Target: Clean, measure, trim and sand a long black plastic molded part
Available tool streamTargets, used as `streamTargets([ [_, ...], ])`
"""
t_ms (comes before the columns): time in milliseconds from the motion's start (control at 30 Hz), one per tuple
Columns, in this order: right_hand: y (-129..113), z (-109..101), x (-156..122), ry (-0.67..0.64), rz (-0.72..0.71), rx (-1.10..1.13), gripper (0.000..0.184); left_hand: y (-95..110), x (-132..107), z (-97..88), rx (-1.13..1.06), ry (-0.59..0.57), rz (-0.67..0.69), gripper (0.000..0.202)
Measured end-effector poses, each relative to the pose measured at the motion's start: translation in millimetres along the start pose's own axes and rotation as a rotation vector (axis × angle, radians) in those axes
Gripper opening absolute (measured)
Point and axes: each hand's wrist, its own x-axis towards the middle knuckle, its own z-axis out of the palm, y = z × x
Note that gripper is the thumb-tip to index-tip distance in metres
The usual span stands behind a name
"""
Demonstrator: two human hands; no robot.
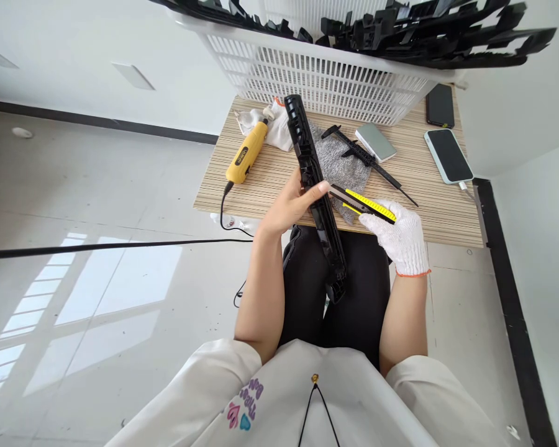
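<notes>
My bare left hand is closed around the middle of a long black moulded plastic part, which tilts over the table's front edge and my lap. In a white knit glove with an orange cuff, my right hand grips a yellow and black utility knife. The knife's front end points left and meets the black part's edge beside my left thumb; whether the blade touches it I cannot tell. Beneath the part and the knife lies a grey cloth on the table.
On the wood-grain table lie a yellow rotary tool with a cord, a white glove, a black caliper, a grey-green box and two phones. A white basket of black plastic parts stands behind.
</notes>
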Motion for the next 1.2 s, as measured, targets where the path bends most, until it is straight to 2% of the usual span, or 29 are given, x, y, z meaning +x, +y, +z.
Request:
streamTargets([
  [67,-0.1,3.2,0.7,0.041,-0.008,-0.007,0.042,2.7,-1.4,0.6,0.009,-0.092,-0.024,0.056],
  [133,1.3,4.4,1.4,0.054,0.007,0.013,0.041,2.9,-2.2,2.0,0.008,-0.105,-0.031,0.059],
  [267,7.2,-1.9,1.2,-0.030,0.115,0.143,0.047,-0.8,-2.0,5.9,-0.068,-0.001,-0.041,0.051],
  [400,10.3,-9.8,0.2,-0.203,0.078,0.153,0.052,-4.0,-0.7,6.7,-0.078,0.138,-0.026,0.039],
  [567,8.5,-10.0,-0.3,-0.187,0.027,0.087,0.051,-4.0,0.0,4.8,-0.091,0.128,-0.030,0.038],
  [733,10.1,-9.2,0.0,-0.190,0.099,0.139,0.050,-1.3,0.7,4.8,-0.145,0.123,-0.062,0.040],
  [800,11.8,-5.4,1.2,-0.116,0.144,0.216,0.048,0.6,1.1,5.1,-0.182,0.124,-0.097,0.042],
  [900,13.9,2.2,4.0,0.133,0.138,0.364,0.044,4.3,1.2,5.4,-0.218,0.125,-0.131,0.045],
  [967,14.4,3.1,5.5,0.299,0.114,0.372,0.045,7.1,0.8,5.4,-0.234,0.133,-0.145,0.046],
  [1033,14.0,-2.2,6.6,0.442,0.095,0.209,0.049,9.8,0.3,5.2,-0.254,0.134,-0.165,0.045],
  [1100,13.1,-12.1,8.3,0.547,0.061,-0.093,0.053,12.2,-0.3,4.7,-0.281,0.124,-0.175,0.041],
  [1200,11.3,-26.2,15.2,0.561,0.037,-0.522,0.057,15.3,-1.6,3.6,-0.336,0.099,-0.187,0.033],
])
